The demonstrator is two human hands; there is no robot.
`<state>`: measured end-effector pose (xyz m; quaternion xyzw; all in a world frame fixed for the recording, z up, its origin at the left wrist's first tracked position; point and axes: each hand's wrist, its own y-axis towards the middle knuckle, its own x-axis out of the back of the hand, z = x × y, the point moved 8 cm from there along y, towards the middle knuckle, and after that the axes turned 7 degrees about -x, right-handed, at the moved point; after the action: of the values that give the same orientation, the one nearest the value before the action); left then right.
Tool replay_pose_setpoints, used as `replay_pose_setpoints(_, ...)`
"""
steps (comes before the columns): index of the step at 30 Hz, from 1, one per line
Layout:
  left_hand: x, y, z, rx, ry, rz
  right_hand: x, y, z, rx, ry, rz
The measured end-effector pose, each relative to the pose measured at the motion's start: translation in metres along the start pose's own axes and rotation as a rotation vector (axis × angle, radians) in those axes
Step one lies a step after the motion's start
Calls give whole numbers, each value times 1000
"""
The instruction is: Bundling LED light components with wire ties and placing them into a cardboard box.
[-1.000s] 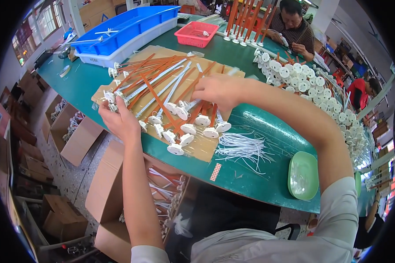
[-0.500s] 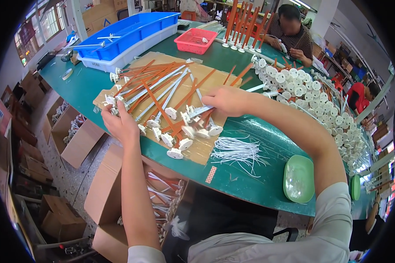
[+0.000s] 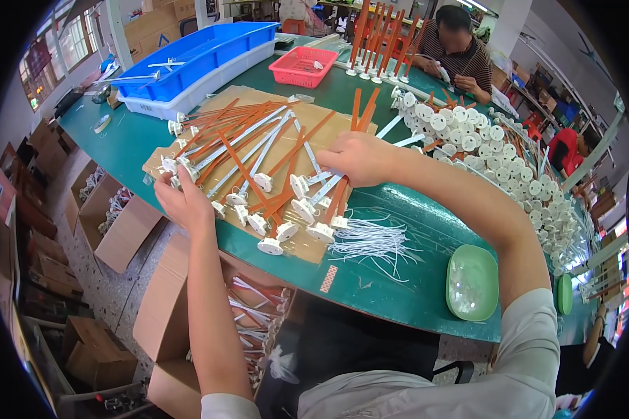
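My right hand (image 3: 360, 159) is closed around a bundle of brown and white strips with white round ends (image 3: 321, 234), held across the right part of a cardboard sheet (image 3: 314, 115). Brown tips stick up beyond my fist, and the discs hang toward me. At the sheet's left edge, my left hand (image 3: 186, 199) has its fingers bent around the white round ends (image 3: 169, 165) of other strips; its grip is partly hidden. Between my hands, more brown and white strips (image 3: 248, 150) lie criss-crossed on the cardboard.
White ties (image 3: 374, 244) and a green dish (image 3: 472, 283) lie near me. A large pile of white-disc strips (image 3: 482, 140) covers the right side. Blue tub (image 3: 210, 52) and red basket (image 3: 302, 68) stand behind. A co-worker (image 3: 458, 52) sits across; an open carton (image 3: 164, 300) stands below.
The bundle in my right hand has swung more upright, its brown tips now pointing away and its discs toward me. My left hand stays by the same disc ends. The view has shifted slightly.
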<state>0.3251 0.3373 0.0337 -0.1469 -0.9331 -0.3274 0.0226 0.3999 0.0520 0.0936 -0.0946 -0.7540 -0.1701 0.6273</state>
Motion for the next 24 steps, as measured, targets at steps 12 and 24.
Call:
replay_pose_setpoints(12, 0, 1, 1, -14, -3, 11, -13, 11, -4, -140, 294, 391)
replay_pose_setpoints(24, 0, 1, -3, -25, -28, 38, -30, 41, 11, -40, 313, 416)
